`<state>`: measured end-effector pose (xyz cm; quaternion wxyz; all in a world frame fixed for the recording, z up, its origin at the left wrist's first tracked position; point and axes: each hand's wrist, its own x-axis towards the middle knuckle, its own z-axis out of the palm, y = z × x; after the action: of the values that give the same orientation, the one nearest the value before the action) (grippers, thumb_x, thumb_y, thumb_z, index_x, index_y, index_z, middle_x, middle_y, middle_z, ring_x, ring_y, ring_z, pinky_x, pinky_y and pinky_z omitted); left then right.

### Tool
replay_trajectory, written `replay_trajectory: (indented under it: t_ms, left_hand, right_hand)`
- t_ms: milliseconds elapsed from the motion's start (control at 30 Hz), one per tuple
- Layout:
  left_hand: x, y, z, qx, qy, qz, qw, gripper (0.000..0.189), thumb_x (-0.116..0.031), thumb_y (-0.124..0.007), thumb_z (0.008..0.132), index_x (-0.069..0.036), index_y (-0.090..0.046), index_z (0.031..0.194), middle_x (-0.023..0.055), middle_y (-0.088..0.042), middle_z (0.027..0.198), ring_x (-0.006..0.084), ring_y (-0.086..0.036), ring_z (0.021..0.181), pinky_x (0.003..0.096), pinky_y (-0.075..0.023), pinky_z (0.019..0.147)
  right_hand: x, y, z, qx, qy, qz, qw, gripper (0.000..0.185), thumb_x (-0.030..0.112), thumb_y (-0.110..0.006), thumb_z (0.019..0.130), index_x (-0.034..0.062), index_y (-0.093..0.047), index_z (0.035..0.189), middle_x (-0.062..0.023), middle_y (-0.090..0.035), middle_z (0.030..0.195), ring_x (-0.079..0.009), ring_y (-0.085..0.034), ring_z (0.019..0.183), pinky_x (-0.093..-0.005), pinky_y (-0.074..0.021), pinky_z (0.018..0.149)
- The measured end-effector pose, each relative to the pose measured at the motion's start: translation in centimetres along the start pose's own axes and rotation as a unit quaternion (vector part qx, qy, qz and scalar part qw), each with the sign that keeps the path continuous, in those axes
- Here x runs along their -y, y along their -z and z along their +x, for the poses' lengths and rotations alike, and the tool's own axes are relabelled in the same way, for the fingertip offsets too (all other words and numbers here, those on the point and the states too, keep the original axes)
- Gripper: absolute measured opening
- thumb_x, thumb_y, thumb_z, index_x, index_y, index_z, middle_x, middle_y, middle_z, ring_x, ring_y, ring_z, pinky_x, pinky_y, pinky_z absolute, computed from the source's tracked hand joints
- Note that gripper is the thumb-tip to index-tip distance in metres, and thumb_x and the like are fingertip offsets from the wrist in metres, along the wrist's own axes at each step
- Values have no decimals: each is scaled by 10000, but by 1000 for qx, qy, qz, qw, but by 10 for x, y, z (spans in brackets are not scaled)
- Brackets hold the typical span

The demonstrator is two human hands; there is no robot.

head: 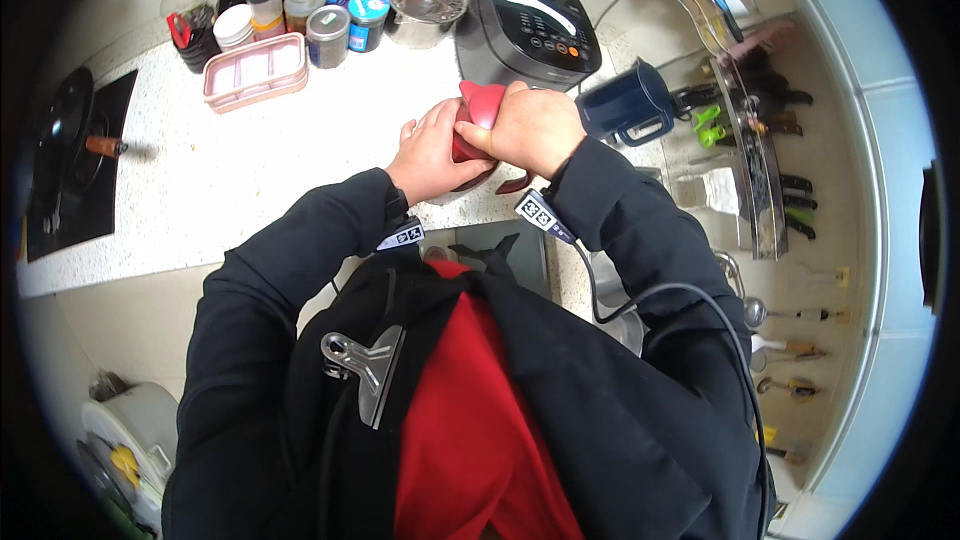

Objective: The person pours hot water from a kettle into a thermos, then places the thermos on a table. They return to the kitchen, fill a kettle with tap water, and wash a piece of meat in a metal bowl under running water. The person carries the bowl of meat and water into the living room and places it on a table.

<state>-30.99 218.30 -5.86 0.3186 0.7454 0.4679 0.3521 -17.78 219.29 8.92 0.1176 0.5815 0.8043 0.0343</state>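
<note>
A red jug [469, 150], seemingly a vacuum jug, stands near the front edge of the speckled white countertop [315, 135]. Its glossy spout or lid part [484, 101] shows between my hands, and a dark red handle [516, 183] juts out below my right wrist. My left hand [437, 150] wraps the jug from the left, thumb across its near side. From the right, my right hand [536, 127] grips the upper part with curled fingers. Both hands hide most of the jug, so I cannot tell whether its lid is loose.
Behind the jug stands a black rice cooker [529, 26] beside a steel pot [426, 11]. A dark blue electric kettle [628, 105] is close on the right. Further left are a pink divided box [256, 73], sauce bottles [187, 15] and a cooktop [109, 180] with a pan.
</note>
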Motion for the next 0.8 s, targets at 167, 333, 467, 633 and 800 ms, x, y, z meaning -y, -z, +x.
replay_trajectory:
  t_ms: [167,333,467,633,800]
  left_hand:
    - [8,8,0,2,-74,-19,997,991,-497,-776,688,-7,-330,1425,207,-422,1413,355,-402,1327,501,-287,1083]
    - [30,64,-27,158,-15,-92,983,490,-284,-646,924,11,-536,1299,171,-596,1240,242,-566,1169,333,-432,1010]
    - [27,115,-51,182,62,-189,963,348,-216,-593,972,20,-576,1227,90,-657,1093,136,-634,962,263,-488,868]
    - [2,136,-89,92,119,-262,953,351,-249,-530,991,14,-562,1221,97,-652,1065,168,-622,964,282,-488,861]
    - [-9,121,-138,124,144,-339,921,347,-271,-541,995,-9,-553,1223,98,-641,1046,164,-617,882,299,-503,835]
  right_hand:
    - [-46,-14,-12,25,-97,316,943,764,670,-401,915,-16,-580,1199,-221,-672,1060,-257,-658,1021,-421,-475,881]
    - [-87,-70,-63,163,-145,751,623,372,368,-594,928,69,-623,1147,-23,-667,1038,-138,-624,985,-366,-530,825]
    - [-64,-107,-47,242,-81,769,586,305,344,-659,906,48,-672,977,10,-617,741,-91,-610,651,-225,-509,577]
    - [-16,-114,-74,186,-135,818,528,381,282,-646,901,160,-423,618,66,-344,534,-63,-333,459,-220,-290,427]
    - [18,-109,-159,82,-167,811,555,225,230,-692,816,136,-524,698,59,-420,534,-63,-393,438,-249,-324,419]
